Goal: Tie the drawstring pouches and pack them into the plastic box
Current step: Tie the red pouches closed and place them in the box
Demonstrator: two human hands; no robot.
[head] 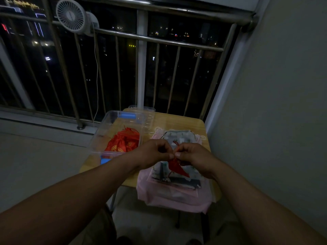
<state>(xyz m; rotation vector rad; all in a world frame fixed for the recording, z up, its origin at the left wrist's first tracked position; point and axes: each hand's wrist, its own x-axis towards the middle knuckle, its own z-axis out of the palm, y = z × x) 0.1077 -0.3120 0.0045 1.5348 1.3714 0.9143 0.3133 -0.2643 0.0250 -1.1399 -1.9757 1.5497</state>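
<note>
From my screen I judge the step in hand is the tying. The left hand [155,152] and right hand [191,154] are close together above the table [185,121], both w/ fingers curled, pinching the thin red cord [176,145] at the neck of a small red pouch [177,167]. The pouch hangs in the air below them, limp and pointed, prob. satin. The next move, I think, needs a firm pull on the knot, then a carry left to the clear plastic box [99,138], where other shiny red pouches [123,141] w/ gold print lie. Under the hands is a stack of soft pink and printed bags [177,197].
</note>
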